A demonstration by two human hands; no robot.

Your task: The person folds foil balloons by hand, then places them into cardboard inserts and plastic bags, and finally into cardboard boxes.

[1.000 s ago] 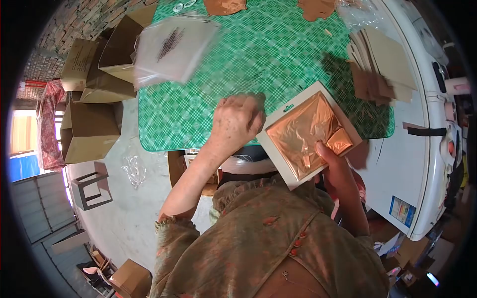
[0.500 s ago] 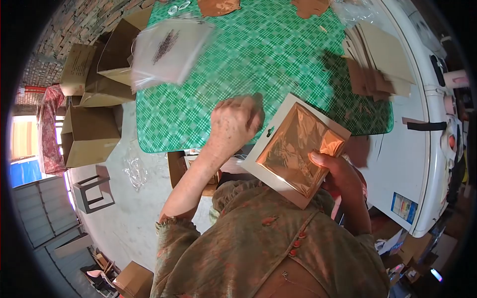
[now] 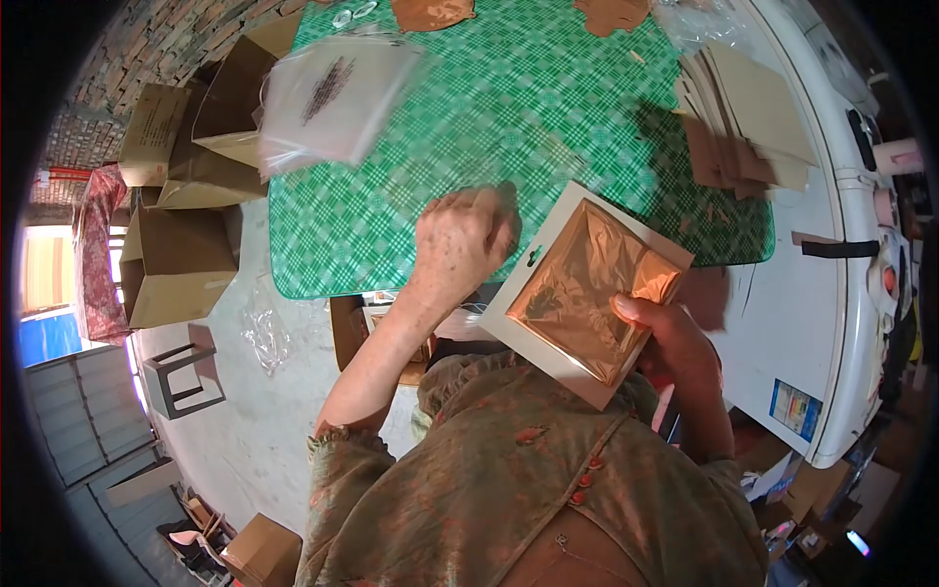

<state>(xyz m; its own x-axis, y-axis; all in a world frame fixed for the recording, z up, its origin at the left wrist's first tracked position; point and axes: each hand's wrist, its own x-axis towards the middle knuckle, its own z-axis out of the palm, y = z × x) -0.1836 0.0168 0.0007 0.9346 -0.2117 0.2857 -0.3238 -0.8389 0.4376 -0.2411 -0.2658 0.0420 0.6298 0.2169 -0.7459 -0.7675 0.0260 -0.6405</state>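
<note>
My right hand (image 3: 673, 340) grips a pale hang card (image 3: 509, 311) with a slotted hole, its thumb pressing a folded piece of shiny copper-coloured foil (image 3: 577, 284) flat against the card. The rest of that hand's fingers are behind the card. To the left of the card, my left hand (image 3: 458, 235) is closed with its back facing up, over the near edge of the table. Whatever may be inside its curled fingers is hidden.
A green checked cloth covers the table (image 3: 469, 127). Clear plastic bags (image 3: 337, 98) lie at its left, a stack of pale cards (image 3: 748, 117) at its right. Copper-coloured pieces (image 3: 430, 12) lie along the far edge. Open cardboard boxes (image 3: 181, 264) stand left; a white appliance (image 3: 782, 323) lies right.
The card and foil in my right hand have shifted very slightly up and to the right. My left hand stays closed in almost the same place.
</note>
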